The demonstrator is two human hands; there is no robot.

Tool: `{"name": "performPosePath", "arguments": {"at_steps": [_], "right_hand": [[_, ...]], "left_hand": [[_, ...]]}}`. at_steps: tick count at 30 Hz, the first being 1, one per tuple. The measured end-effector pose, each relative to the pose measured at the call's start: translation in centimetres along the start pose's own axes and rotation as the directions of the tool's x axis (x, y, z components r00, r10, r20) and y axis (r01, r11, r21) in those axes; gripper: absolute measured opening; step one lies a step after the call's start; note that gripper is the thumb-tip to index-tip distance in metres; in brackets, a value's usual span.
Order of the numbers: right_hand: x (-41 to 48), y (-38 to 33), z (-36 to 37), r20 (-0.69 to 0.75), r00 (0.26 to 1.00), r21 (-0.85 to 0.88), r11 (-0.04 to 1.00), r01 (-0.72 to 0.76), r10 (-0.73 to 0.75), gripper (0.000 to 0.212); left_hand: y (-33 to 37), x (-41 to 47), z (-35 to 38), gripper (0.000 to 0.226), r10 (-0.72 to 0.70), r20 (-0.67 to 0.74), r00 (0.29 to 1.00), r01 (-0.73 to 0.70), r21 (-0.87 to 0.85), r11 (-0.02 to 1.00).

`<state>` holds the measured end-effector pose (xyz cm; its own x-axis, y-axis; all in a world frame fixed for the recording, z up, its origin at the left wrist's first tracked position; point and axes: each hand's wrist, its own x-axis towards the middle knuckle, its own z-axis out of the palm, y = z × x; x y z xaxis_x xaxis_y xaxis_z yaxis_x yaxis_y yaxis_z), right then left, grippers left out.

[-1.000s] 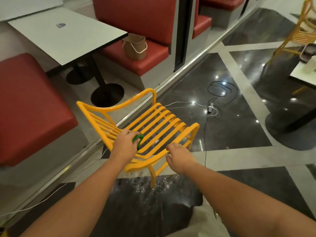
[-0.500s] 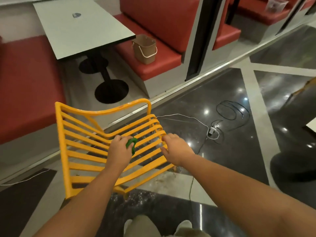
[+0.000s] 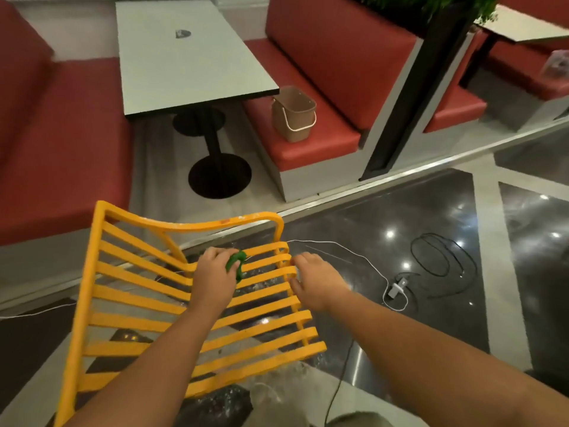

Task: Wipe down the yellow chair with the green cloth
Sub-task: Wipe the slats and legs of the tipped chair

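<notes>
Yellow chair [image 3: 200, 225] tilted on the floor [image 3: 400, 211] by the booth [image 3: 308, 143]. Left hand [image 3: 212, 278] pinches balled cloth [image 3: 235, 265] against mid slats [image 3: 308, 317]; right hand [image 3: 314, 283] grips side edge. Wiping underway; most slats, frame, legs likely left.

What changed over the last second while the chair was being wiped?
The yellow chair has turned in view, its slats now seen more from above. The right hand shifted from the seat's front corner to the slats' side edge. The left hand kept gripping the green cloth on the slats.
</notes>
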<state>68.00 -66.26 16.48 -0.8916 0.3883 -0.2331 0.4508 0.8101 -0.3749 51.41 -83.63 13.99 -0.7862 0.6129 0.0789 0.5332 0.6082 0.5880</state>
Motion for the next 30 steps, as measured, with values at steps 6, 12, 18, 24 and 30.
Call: {"name": "performPosePath", "arguments": {"at_steps": [6,12,18,24,30], "right_hand": [[6.3,-0.2,-1.9,0.027,0.997,-0.005,0.997,0.075,-0.075,0.034],[11.7,0.0,-2.9,0.116,0.977,-0.021,0.983,0.182,-0.178,0.042],[19.2,1.3,-4.0,0.203,0.910,-0.055,0.924,0.379,-0.361,0.044],[28.1,3.3,-6.1,0.289,0.763,-0.044,0.789,0.613,-0.578,0.040],[32.4,2.8,-7.9,0.360,0.632,-0.030,0.669,0.743,-0.686,0.040]], "left_hand": [[-0.3,3.1,-0.7,0.030,-0.107,-0.054,0.993,0.106,-0.010,0.994],[-1.8,4.4,-0.8,0.032,-0.218,-0.115,0.969,0.220,0.003,0.976],[-0.6,6.7,0.2,0.033,-0.338,-0.242,0.909,0.348,0.001,0.937],[3.4,11.4,2.9,0.035,-0.533,-0.402,0.745,0.553,-0.077,0.830],[7.2,14.4,4.1,0.037,-0.647,-0.482,0.591,0.650,-0.191,0.736]]}}
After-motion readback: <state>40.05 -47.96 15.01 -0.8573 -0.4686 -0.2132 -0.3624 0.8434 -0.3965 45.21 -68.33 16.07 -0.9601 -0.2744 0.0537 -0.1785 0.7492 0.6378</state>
